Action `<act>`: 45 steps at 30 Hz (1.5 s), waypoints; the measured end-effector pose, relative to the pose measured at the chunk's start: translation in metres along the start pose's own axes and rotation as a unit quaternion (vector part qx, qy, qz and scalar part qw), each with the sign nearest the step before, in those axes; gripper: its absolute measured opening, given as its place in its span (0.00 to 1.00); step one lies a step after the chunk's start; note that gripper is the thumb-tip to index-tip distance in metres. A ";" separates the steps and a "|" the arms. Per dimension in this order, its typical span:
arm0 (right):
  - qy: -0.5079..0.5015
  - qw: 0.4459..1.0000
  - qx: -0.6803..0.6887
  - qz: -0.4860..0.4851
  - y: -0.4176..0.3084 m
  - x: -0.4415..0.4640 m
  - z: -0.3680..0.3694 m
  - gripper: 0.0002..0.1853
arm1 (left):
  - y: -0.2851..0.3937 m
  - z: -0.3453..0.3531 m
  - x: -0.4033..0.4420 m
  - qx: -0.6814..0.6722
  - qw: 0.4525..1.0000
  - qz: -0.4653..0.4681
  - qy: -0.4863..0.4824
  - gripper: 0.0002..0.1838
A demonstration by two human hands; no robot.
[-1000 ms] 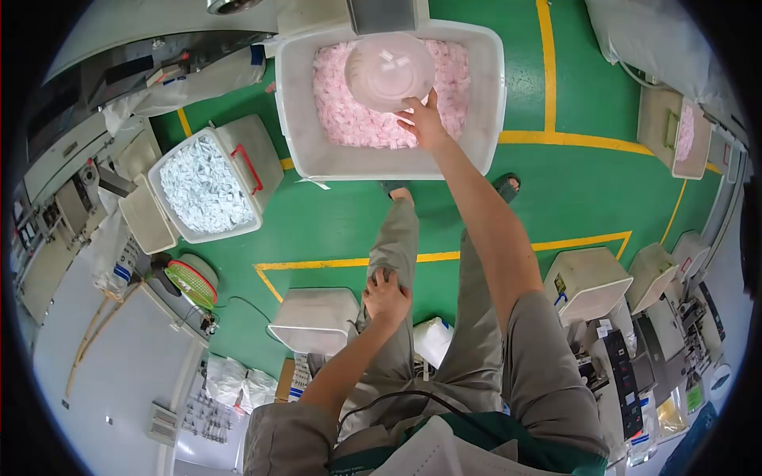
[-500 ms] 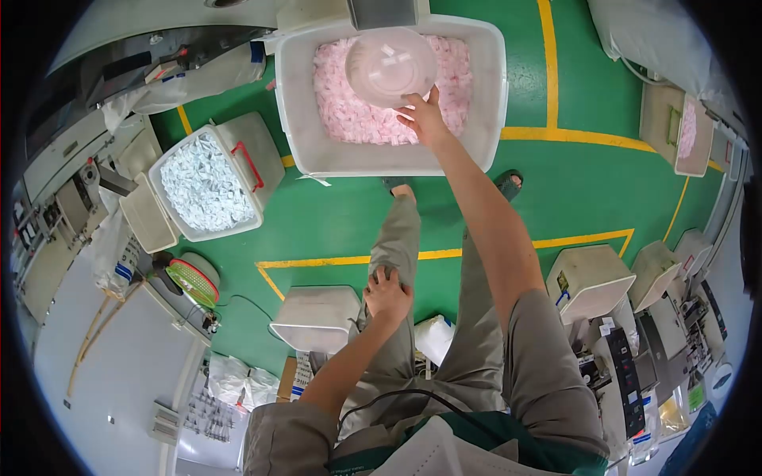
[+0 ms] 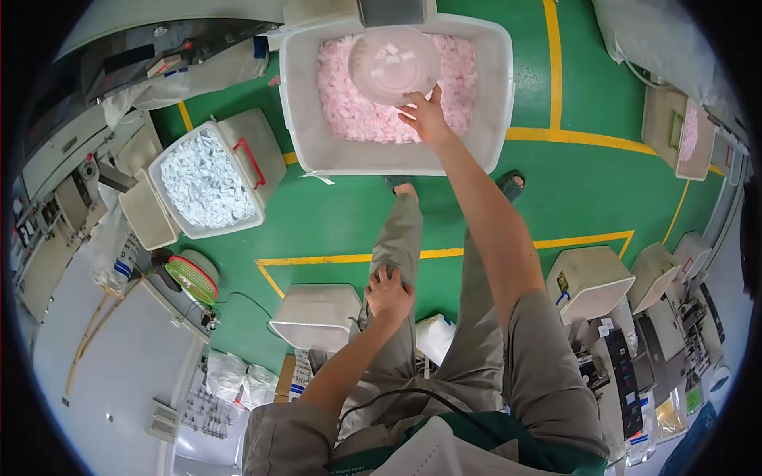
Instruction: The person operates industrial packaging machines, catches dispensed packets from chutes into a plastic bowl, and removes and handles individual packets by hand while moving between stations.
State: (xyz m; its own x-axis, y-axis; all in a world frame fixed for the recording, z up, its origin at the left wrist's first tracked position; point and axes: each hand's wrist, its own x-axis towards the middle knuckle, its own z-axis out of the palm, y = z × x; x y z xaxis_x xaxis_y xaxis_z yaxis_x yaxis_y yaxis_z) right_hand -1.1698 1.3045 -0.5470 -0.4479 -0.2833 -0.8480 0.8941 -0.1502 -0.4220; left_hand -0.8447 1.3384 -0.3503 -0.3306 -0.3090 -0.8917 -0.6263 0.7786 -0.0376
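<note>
My right hand (image 3: pixel 425 113) grips the near right rim of a round translucent bowl (image 3: pixel 394 67), in which a few small packets lie. The bowl is over a large white tub (image 3: pixel 381 161) filled with small pink packets (image 3: pixel 357 119), just below a grey chute (image 3: pixel 391 13). With its fingers apart, my left hand (image 3: pixel 390 295) rests on my left knee and holds nothing.
A bin of pale blue packets (image 3: pixel 205 181) with a red handle stands at the left, beside green and red baskets (image 3: pixel 193 278). An upturned-looking white bin (image 3: pixel 314 316) is near my left leg. More bins (image 3: pixel 591 284) and machinery (image 3: pixel 623 381) are at the right.
The view has shifted slightly, so the tub appears a little higher and further right. My right hand stays on the bowl's rim, and my left hand remains on the knee.
</note>
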 end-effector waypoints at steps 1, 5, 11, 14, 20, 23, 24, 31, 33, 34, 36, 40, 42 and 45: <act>0.001 1.000 0.000 0.000 0.001 0.001 0.001 0.44 | 0.000 -0.001 0.000 -0.003 1.000 -0.001 -0.003 0.25; -0.001 1.000 0.005 0.000 0.002 0.005 0.002 0.43 | -0.001 -0.003 0.002 -0.011 1.000 -0.003 -0.012 0.25; -0.002 1.000 0.007 0.001 0.001 0.008 0.004 0.43 | -0.001 -0.005 0.004 -0.014 1.000 -0.005 -0.025 0.26; -0.005 1.000 0.006 0.002 0.002 0.010 0.003 0.43 | -0.001 -0.006 0.005 -0.014 0.999 -0.007 -0.031 0.26; -0.007 1.000 0.004 0.009 0.004 0.011 0.002 0.44 | 0.001 -0.007 0.005 -0.014 0.999 -0.009 -0.033 0.26; -0.007 1.000 0.008 0.011 0.001 0.005 0.005 0.43 | 0.001 -0.006 0.005 -0.013 0.999 -0.007 -0.028 0.26; -0.006 1.000 0.009 0.015 0.000 0.004 0.005 0.43 | 0.001 -0.006 0.005 -0.013 1.000 -0.005 -0.026 0.26; -0.008 1.000 0.011 0.004 -0.001 0.007 0.002 0.43 | 0.002 -0.007 0.005 -0.011 1.000 -0.005 -0.025 0.25; -0.010 1.000 0.017 0.003 0.001 0.008 0.001 0.44 | 0.002 -0.007 0.005 -0.010 1.000 -0.003 -0.020 0.25; -0.012 1.000 0.020 0.002 0.001 0.009 0.000 0.44 | 0.003 -0.007 0.005 -0.010 1.000 -0.003 -0.018 0.25; -0.007 1.000 0.017 0.001 0.003 0.008 -0.001 0.46 | 0.003 -0.005 0.005 -0.010 1.000 -0.004 -0.014 0.25; -0.010 1.000 0.022 0.006 0.003 0.006 -0.002 0.47 | 0.003 -0.004 0.004 -0.010 1.000 0.001 -0.005 0.24; -0.008 1.000 0.020 0.004 0.003 0.005 -0.002 0.47 | 0.004 -0.004 0.004 -0.003 1.000 0.001 0.001 0.23; -0.008 1.000 0.018 0.006 0.003 0.005 -0.001 0.47 | 0.002 -0.001 0.005 -0.019 1.000 0.001 -0.002 0.24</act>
State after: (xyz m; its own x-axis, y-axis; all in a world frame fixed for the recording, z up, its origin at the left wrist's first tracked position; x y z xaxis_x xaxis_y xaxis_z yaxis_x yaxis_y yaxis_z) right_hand -1.1694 1.3034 -0.5533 -0.4367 -0.3014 -0.8476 0.8990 -0.1799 -0.3993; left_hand -0.8480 1.3384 -0.3542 -0.3299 -0.3052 -0.8933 -0.6517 0.7582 -0.0183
